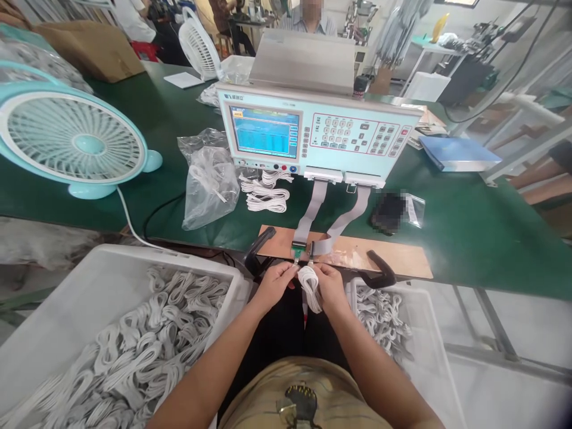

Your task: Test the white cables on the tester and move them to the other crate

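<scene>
Between my hands hangs a bundled white cable (309, 288), its coil below the table's edge. My left hand (277, 282) pinches one connector of this cable at a small green circuit board (297, 252). My right hand (329, 286) grips the cable near its other end, at the second board connection; fingers partly cover that plug. Two grey ribbon cables (309, 214) run from the boards up to the cable tester (313, 128), whose blue screen is lit. Under the boards lies a copper-coloured strip (393, 255) on the table edge.
Black clamps (381, 271) hold the strip at both ends. A large white bin (102, 268) of cable bundles stands left, a smaller bin (429, 322) right. A turquoise fan (74, 134), a plastic bag (210, 185) and bundled cables (268, 196) sit on the green table (482, 232). Another person (308, 21) is opposite.
</scene>
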The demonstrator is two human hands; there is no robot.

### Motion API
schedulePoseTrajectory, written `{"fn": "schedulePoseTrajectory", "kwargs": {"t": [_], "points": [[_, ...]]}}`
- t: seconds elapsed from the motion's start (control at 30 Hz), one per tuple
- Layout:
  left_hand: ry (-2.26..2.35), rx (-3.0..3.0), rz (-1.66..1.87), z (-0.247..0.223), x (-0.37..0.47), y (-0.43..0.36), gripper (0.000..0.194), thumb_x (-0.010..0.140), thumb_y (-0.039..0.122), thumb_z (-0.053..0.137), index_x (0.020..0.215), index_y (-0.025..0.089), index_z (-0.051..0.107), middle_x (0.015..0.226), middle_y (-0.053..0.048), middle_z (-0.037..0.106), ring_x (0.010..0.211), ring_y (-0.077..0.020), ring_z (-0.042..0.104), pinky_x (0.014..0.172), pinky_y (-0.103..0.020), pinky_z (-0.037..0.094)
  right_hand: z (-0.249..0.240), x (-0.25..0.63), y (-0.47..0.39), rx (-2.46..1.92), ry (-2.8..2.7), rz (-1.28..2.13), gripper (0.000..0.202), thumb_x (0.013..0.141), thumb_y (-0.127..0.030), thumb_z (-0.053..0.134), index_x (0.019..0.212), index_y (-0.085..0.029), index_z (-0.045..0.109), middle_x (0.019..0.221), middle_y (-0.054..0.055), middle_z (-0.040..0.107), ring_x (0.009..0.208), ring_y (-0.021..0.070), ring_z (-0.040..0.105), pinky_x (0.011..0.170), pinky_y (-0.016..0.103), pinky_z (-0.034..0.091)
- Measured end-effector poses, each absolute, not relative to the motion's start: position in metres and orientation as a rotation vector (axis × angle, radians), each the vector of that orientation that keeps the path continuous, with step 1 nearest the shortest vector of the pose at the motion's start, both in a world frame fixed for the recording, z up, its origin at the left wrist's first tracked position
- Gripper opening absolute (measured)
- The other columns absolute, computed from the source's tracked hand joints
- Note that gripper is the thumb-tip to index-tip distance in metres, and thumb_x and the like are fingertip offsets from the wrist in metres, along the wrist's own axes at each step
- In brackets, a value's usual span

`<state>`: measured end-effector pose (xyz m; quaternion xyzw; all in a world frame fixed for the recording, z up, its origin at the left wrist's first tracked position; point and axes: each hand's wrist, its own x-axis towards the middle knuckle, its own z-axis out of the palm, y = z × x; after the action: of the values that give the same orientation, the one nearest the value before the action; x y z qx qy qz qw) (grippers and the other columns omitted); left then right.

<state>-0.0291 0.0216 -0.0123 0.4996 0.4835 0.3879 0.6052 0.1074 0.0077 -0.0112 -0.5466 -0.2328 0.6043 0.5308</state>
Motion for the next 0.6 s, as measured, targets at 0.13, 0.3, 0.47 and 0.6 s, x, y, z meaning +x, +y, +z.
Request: {"fn": "schedulePoseTrajectory", "kwargs": {"t": [0.13,0.3,0.47,0.6], "points": [[1.168,1.111,0.966,-0.016,-0.024,0.022,0.027,0.075,0.037,0.055,0.063,0.014,0.06,0.061,-0.001,0.057,0.058,-0.0125,0.051,0.056,-0.022,0.043,-0.007,0.105,0.009,-1.253,-0.493,1.46,0.027,0.058,-0.039,0.073,0.058,-0.014,0.063,0.052,-0.001,0.057,0.046,0.0078,0.043,0.048,0.023,0.035],[1.204,1.107,0.997,-0.017,-0.02,0.023,0.029,0.073,0.035,0.055,0.054,0.014,0.055,0.054,0.001,0.051,0.054,-0.0108,0.047,0.054,-0.021,0.041,-0.007,0.106,0.009,-1.281,-0.511,1.449,0.028,0.057,-0.039,0.074,0.055,-0.014,0.061,0.048,-0.002,0.055,0.045,0.0074,0.042,0.046,0.022,0.034],[1.217,1.088,1.027,-0.018,-0.018,0.022,0.031,0.073,0.037,0.055,0.053,0.014,0.054,0.054,0.001,0.05,0.055,-0.0106,0.047,0.055,-0.021,0.039,-0.014,0.109,0.009,-1.256,-0.538,1.465,0.027,0.059,-0.039,0.073,0.06,-0.014,0.065,0.051,-0.002,0.058,0.045,0.008,0.045,0.048,0.022,0.036],[1.231,1.02,1.078,-0.03,-0.01,0.021,0.033,0.074,0.043,0.054,0.061,0.013,0.06,0.057,0.001,0.053,0.056,-0.0109,0.048,0.056,-0.021,0.04,-0.018,0.11,0.01,-1.261,-0.561,1.472,0.025,0.061,-0.039,0.072,0.065,-0.015,0.067,0.055,-0.001,0.062,0.048,0.0096,0.049,0.051,0.023,0.038]]}}
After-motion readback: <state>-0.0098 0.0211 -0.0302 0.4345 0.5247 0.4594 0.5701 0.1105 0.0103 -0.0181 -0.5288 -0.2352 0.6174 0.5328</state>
